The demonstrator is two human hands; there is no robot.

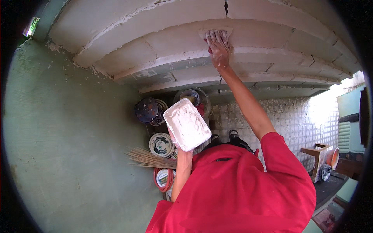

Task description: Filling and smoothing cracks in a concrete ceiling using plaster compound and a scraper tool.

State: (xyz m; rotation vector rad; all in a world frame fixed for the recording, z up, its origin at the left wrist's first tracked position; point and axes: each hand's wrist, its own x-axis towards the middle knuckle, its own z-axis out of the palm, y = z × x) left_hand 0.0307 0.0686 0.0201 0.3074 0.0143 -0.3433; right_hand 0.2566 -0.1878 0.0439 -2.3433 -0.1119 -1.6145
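My left hand (175,141) is wrapped round the side and underside of a white rectangular tub (178,138); most of its fingers are hidden beneath. Thick off-white putty (188,122) fills the tub, its surface uneven. Up ahead, my right arm reaches out to a pale block wall (171,33) with stepped ledges. Smeared with putty, my right hand (218,44) presses a thin, pale putty spreader (229,32) flat against a block, fingers lying over it. A bit of red shows by the thumb.
Left stands a green plastered wall (70,128). Below the tub are a dark stained bucket (147,110), a white lidded bucket (161,145), a stick broom (151,158) and a coiled red hose (157,180). A wooden stool (316,155) stands right on the tiled floor (287,116).
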